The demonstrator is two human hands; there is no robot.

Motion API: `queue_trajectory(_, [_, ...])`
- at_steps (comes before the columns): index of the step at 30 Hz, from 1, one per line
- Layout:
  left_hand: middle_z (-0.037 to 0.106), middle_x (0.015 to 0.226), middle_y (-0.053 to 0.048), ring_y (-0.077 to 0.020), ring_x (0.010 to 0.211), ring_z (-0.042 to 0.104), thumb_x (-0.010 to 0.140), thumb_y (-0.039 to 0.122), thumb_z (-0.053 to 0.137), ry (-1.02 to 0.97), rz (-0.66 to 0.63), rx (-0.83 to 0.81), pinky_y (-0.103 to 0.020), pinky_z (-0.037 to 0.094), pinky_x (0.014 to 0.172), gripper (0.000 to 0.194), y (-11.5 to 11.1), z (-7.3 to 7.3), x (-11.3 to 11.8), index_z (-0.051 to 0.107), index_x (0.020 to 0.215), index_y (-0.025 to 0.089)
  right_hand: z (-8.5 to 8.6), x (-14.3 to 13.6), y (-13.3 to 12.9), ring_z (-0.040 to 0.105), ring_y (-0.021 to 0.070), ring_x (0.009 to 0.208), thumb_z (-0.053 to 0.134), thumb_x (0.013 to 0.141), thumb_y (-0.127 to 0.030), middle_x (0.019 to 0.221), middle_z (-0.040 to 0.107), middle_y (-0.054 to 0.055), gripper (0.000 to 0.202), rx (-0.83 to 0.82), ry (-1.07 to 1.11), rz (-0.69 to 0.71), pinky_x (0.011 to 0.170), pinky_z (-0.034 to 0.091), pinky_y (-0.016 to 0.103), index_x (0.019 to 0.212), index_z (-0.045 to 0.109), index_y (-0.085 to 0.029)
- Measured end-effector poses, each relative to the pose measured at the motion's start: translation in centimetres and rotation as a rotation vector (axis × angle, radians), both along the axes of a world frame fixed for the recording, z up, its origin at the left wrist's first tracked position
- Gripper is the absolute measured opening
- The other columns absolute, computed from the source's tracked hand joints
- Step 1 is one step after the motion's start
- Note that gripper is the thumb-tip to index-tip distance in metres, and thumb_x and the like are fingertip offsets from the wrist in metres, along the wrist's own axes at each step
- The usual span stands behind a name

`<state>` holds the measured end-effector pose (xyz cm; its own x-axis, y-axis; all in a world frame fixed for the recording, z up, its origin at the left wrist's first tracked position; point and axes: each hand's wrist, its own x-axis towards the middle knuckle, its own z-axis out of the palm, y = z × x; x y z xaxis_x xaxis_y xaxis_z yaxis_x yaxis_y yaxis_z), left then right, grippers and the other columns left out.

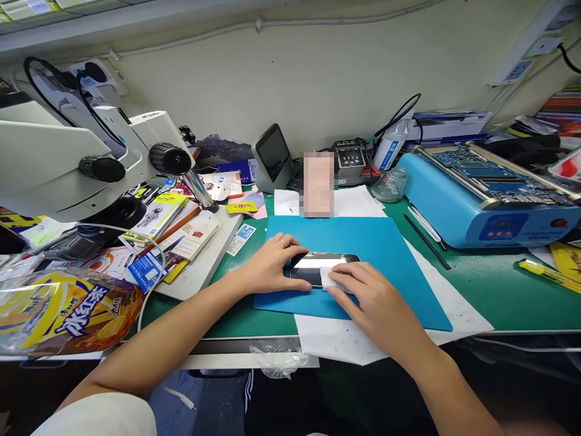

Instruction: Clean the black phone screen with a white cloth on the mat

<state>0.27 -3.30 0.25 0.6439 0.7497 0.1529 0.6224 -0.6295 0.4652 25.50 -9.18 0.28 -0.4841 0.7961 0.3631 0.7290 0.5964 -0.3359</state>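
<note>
A dark, shiny smartphone (305, 276) lies sideways on a blue mat (290, 233), its glass reflecting light. My left hand (275, 263) grips the phone's left end, thumb along the near edge and fingers at the far edge; one finger wears a ring. Between the fingertips of my right hand (363, 290) is a small white wipe (327, 278), pressed on the phone's glass. The right hand hides part of the wipe and the phone's right end.
White paper (358, 345) lies under the mat. At left stand a microscope (49, 163) and a drink multipack (72, 312); at right, a blue machine (454, 206) carrying circuit boards, plus a black pen-like tool (426, 241). A glass jar (391, 183) and a blurred upright object (318, 184) stand behind.
</note>
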Motion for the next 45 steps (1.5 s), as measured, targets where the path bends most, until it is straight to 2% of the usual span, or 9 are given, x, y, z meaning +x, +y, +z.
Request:
queue_trajectory(8, [0.058,0.123,-0.012,-0.0299,0.111,0.053,0.080,0.067,0.073,0.005,0.003,-0.010,-0.047,0.045,0.100,0.072,0.0,0.0,0.1,0.060,0.136,0.023,0.5,0.6,0.4,0.066,0.0283,0.097,0.041,0.104,-0.035,0.107,0.072,0.012,0.033,0.019,-0.082,-0.085,0.080,0.058,0.045,0.104,0.071,-0.020])
queue_trajectory(12, [0.058,0.123,-0.012,-0.0302,0.111,0.054,0.079,0.068,0.073,0.005,-0.006,0.006,-0.047,0.045,0.100,0.074,0.1,-0.1,-0.1,0.059,0.135,0.022,0.6,-2.0,0.8,0.064,0.0293,0.108,0.041,0.100,-0.020,0.115,0.071,0.012,0.031,0.045,-0.137,0.018,0.089,0.058,0.046,0.113,0.069,-0.022])
queue_trajectory(17, [0.056,0.128,-0.014,-0.0312,0.115,0.052,0.078,0.067,0.075,0.020,-0.122,-0.014,-0.046,0.043,0.103,0.084,0.5,0.3,-0.9,0.050,0.143,0.020,0.4,-4.8,1.8,0.062,0.0277,0.114,0.041,0.089,0.000,0.123,0.068,0.011,0.046,-0.012,-0.143,0.150,0.096,0.058,0.046,0.123,0.065,-0.019])
queue_trajectory(21, [0.057,0.124,-0.013,-0.0303,0.111,0.052,0.080,0.064,0.074,0.044,-0.080,0.005,-0.046,0.043,0.099,0.074,0.6,0.5,-1.1,0.054,0.133,0.018,0.2,-2.7,1.8,0.061,0.0277,0.116,0.041,0.093,-0.004,0.126,0.067,0.012,0.039,-0.044,-0.110,0.117,0.094,0.059,0.045,0.120,0.066,-0.017])
queue_trajectory(26, [0.059,0.115,-0.010,-0.0290,0.106,0.052,0.077,0.063,0.078,0.048,-0.040,-0.014,-0.044,0.044,0.095,0.065,0.7,0.7,-0.8,0.059,0.122,0.019,0.4,0.2,1.1,0.064,0.0291,0.105,0.044,0.096,-0.010,0.116,0.069,0.014,0.032,0.011,-0.148,0.004,0.086,0.060,0.044,0.115,0.069,-0.014])
queue_trajectory(31, [0.059,0.113,-0.009,-0.0283,0.106,0.053,0.074,0.061,0.082,0.014,-0.028,-0.019,-0.042,0.045,0.093,0.064,0.8,0.6,-0.7,0.060,0.117,0.019,0.4,-3.6,1.2,0.062,0.0320,0.111,0.048,0.091,-0.004,0.119,0.069,0.016,0.037,0.100,-0.303,0.068,0.094,0.057,0.047,0.121,0.068,-0.011])
queue_trajectory(35, [0.060,0.113,-0.009,-0.0272,0.104,0.053,0.077,0.060,0.080,0.002,-0.022,-0.002,-0.042,0.045,0.092,0.061,0.7,0.3,-0.8,0.060,0.117,0.020,0.3,-6.1,1.3,0.062,0.0304,0.111,0.048,0.092,-0.005,0.116,0.070,0.015,0.034,0.122,-0.329,0.115,0.097,0.056,0.047,0.118,0.069,-0.013])
queue_trajectory(39, [0.059,0.115,-0.009,-0.0272,0.104,0.053,0.077,0.063,0.079,0.003,-0.027,-0.006,-0.042,0.044,0.093,0.064,0.7,0.2,-0.9,0.059,0.118,0.019,0.1,-3.8,0.3,0.064,0.0263,0.108,0.048,0.090,-0.001,0.112,0.072,0.011,0.033,0.142,-0.306,0.138,0.094,0.057,0.040,0.108,0.072,-0.015])
queue_trajectory(45, [0.059,0.114,-0.008,-0.0282,0.106,0.053,0.076,0.061,0.081,0.010,-0.025,-0.036,-0.042,0.044,0.094,0.063,0.7,0.7,-0.8,0.060,0.119,0.021,-0.5,1.7,-1.2,0.067,0.0229,0.104,0.042,0.092,-0.003,0.113,0.072,0.011,0.038,0.229,-0.193,0.023,0.079,0.061,0.031,0.117,0.069,-0.013])
